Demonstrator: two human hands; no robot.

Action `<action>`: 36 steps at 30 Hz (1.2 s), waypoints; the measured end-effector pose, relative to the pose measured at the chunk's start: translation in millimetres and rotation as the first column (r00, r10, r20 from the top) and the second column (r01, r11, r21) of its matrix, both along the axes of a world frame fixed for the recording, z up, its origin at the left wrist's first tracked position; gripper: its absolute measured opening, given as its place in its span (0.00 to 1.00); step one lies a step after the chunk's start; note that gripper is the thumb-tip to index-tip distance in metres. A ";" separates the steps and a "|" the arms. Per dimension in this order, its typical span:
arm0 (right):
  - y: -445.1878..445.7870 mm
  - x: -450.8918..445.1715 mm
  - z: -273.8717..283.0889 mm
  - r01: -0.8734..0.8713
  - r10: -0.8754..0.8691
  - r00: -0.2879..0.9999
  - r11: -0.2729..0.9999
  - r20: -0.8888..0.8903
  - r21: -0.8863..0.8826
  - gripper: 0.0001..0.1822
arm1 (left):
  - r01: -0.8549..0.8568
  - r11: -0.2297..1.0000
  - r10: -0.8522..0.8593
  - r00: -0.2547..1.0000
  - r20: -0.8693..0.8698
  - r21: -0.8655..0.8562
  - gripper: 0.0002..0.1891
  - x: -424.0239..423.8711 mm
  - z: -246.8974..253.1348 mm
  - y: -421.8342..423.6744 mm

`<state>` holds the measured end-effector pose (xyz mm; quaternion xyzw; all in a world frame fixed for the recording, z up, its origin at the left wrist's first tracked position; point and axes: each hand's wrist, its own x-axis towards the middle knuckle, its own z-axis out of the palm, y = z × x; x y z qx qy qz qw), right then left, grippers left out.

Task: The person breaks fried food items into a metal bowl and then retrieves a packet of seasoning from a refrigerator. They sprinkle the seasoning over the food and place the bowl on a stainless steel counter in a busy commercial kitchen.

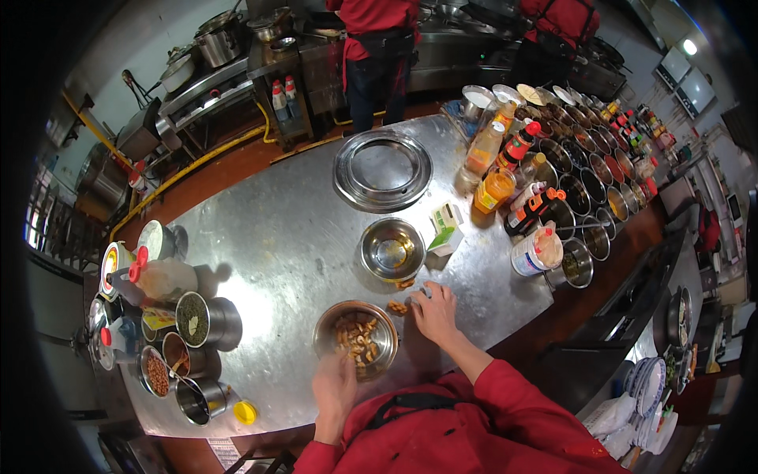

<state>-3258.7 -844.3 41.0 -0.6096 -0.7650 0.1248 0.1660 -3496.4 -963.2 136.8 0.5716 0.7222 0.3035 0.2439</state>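
Before me on the steel table stands a metal bowl (pixel 388 332) partly filled with brown food pieces (pixel 355 338). My left hand (pixel 334 382) is at its near-left rim, fingers over the edge and blurred by motion; whether they hold a piece cannot be seen. To the right, my right hand (pixel 435 311) is low over the tabletop, fingers curved and apart, with nothing visible in them. Just left of its fingertips lies a loose brown piece (pixel 397 307). Another piece (pixel 405 284) rests against the near side of a second metal bowl (pixel 384 266), which has an orange-yellow residue inside.
A small carton (pixel 445 228) and a large round metal lid or tray (pixel 383 172) stand farther back. Sauce bottles (pixel 494 192) and many seasoning pots line the right. Metal pots (pixel 193 320) and jugs (pixel 163 278) crowd the left. Two people in red (pixel 382 35) stand at the stoves.
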 end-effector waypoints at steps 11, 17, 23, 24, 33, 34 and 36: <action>14.9 -16.4 9.7 -0.155 0.169 0.978 0.981 0.120 -0.113 0.21 | 0.015 0.999 -0.014 0.999 0.040 -0.033 0.08 2.5 5.9 5.8; 1.3 0.7 -11.1 -0.167 0.167 0.982 0.986 0.087 -0.005 0.18 | -0.002 0.999 0.005 0.997 0.071 -0.042 0.08 2.7 2.8 4.0; -28.2 -13.8 43.8 -0.036 0.039 0.839 0.999 -0.543 0.015 0.12 | -0.047 0.996 0.070 0.945 0.319 -0.080 0.10 5.6 8.3 9.3; -34.4 -23.1 66.5 -0.077 0.085 0.832 0.996 -0.548 0.039 0.12 | -0.063 0.992 0.106 0.895 0.433 -0.114 0.10 8.6 12.8 11.9; -57.1 -81.5 113.2 -0.397 0.319 0.709 0.918 -0.629 0.018 0.12 | -0.130 0.926 0.377 0.316 0.871 -0.353 0.15 19.7 -2.0 30.0; -56.7 -82.3 113.9 -0.417 0.262 0.704 0.905 -0.660 -0.085 0.11 | -0.148 0.925 0.381 0.337 0.861 -0.351 0.13 14.2 -10.6 27.5; -51.6 -84.3 118.4 -0.451 0.139 0.697 0.847 -0.703 -0.281 0.08 | -0.185 0.914 0.404 0.330 0.853 -0.361 0.13 13.0 -10.5 25.0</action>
